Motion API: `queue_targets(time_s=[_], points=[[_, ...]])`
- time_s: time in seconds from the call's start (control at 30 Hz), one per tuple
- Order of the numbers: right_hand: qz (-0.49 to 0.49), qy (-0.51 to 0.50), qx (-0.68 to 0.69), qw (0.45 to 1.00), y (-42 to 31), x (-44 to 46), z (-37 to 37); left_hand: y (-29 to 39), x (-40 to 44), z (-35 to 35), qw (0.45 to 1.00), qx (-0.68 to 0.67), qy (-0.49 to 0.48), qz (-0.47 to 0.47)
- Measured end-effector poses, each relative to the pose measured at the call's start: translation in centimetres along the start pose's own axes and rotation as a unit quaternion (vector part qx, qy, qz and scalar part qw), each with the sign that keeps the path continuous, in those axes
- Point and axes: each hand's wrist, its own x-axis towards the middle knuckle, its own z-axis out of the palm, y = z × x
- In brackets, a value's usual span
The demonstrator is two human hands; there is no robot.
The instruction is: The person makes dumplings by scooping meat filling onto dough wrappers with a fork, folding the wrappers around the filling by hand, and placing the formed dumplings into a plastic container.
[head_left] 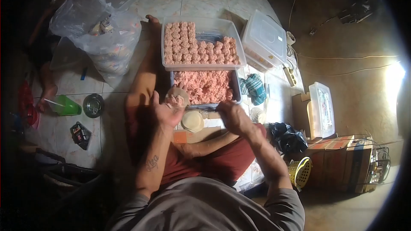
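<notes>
My left hand [169,110] is palm up, with a thin round wrapper [179,96] lying over its fingers and a little pink filling on it. Closed around a dark handle, my right hand [233,117] is at the front right edge of a dark tray of pink minced filling [201,86]. A stack of round wrappers [192,121] sits below that tray, between my hands. Behind, a clear container [205,66] holds rows of pink filled pieces [180,42], with a gap at its upper right.
Lidded plastic boxes [265,38], a checked cloth [253,89] and a black bag [287,137] are to the right. A full plastic bag [113,51], green cup [68,105] and ashtray [93,105] are left. Another person's hand [48,96] is near the cup.
</notes>
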Motion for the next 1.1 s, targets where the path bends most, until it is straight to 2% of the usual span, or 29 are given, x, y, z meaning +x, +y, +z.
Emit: queue_targets(time_s=[0.07,0.1,0.13,0.2,0.23,0.27,0.3,0.33,0.37,0.4,0.47,0.53,0.57,0.6,0.67,0.7,0.8,0.83,0.87,0.93,1.0,1.07,1.1], points=[[0.034,0.026,-0.099,0.994,2.9,0.5,-0.8,0.0,0.0,1.7,0.974,0.182,0.119,0.056],[0.123,-0.017,-0.218,0.968,1.9,1.6,-2.2,0.0,-0.5,2.0,0.979,0.197,0.052,-0.009],[0.1,0.027,-0.275,0.956,3.8,1.8,-1.6,-0.6,-1.0,2.4,0.98,0.193,0.054,-0.011],[0.092,0.009,-0.313,0.945,7.3,2.5,0.0,-2.2,-2.0,2.6,0.949,0.289,0.099,-0.074],[0.009,0.008,-0.332,0.943,12.8,1.5,3.3,-2.4,-2.6,1.3,0.954,0.269,0.113,-0.069],[-0.077,0.006,-0.349,0.934,17.2,0.8,5.8,0.0,-2.3,-4.1,0.966,0.205,-0.043,-0.149],[-0.038,-0.041,-0.291,0.955,13.7,1.5,4.5,-0.3,-3.1,-5.2,0.971,0.182,-0.024,-0.152],[-0.042,-0.041,-0.291,0.955,11.7,2.7,2.7,-0.8,-3.6,-5.6,0.975,0.159,-0.005,-0.155],[0.023,-0.101,-0.225,0.969,10.4,3.8,0.9,-4.1,-4.7,-0.8,0.932,0.313,0.172,-0.069],[0.089,-0.159,-0.157,0.971,9.7,4.4,-0.2,-3.7,-5.1,-1.4,0.932,0.313,0.172,-0.067],[0.107,-0.146,-0.156,0.971,10.2,4.6,-0.1,-2.5,-5.3,-4.0,0.916,0.358,0.124,-0.132],[0.029,-0.156,-0.226,0.961,13.7,3.6,2.8,-2.2,-4.7,-6.0,0.922,0.336,0.114,-0.153],[-0.007,-0.119,-0.196,0.973,16.3,2.5,5.1,-2.5,-4.3,-5.9,0.916,0.354,0.123,-0.144],[-0.006,-0.117,-0.193,0.974,14.8,2.9,4.3,-2.6,-4.0,-5.9,0.909,0.373,0.132,-0.135],[0.083,-0.103,-0.069,0.989,9.9,4.2,1.6,-2.6,-3.9,-5.0,0.904,0.378,0.133,-0.148],[0.073,-0.074,-0.081,0.991,9.8,4.2,1.7,-2.7,-3.8,-4.5,0.902,0.381,0.131,-0.157],[0.054,-0.091,-0.089,0.99,8.5,3.7,2.5,-3.4,-3.2,-3.8,0.923,0.327,0.145,-0.14],[0.078,-0.088,0.004,0.993,8.4,3.9,2.0,-3.6,-3.1,-3.4,0.923,0.328,0.146,-0.139],[0.076,-0.088,0.007,0.993,8.0,3.9,1.6,-3.6,-3.1,-2.9,0.928,0.319,0.129,-0.142],[0.073,-0.005,0.025,0.997,6.3,4.0,0.4,-3.8,-2.8,-1.3,0.932,0.314,0.112,-0.142],[0.091,0.019,0.022,0.995,4.1,3.5,-0.3,-4.0,-2.3,0.3,0.958,0.242,0.088,-0.125],[0.003,0.097,-0.001,0.995,2.6,2.8,0.3,-1.8,-0.8,-3.2,0.958,0.242,0.086,-0.128],[-0.02,0.136,-0.077,0.987,2.1,2.1,1.5,-3.3,-0.5,-0.9,0.968,0.22,0.063,-0.099]])
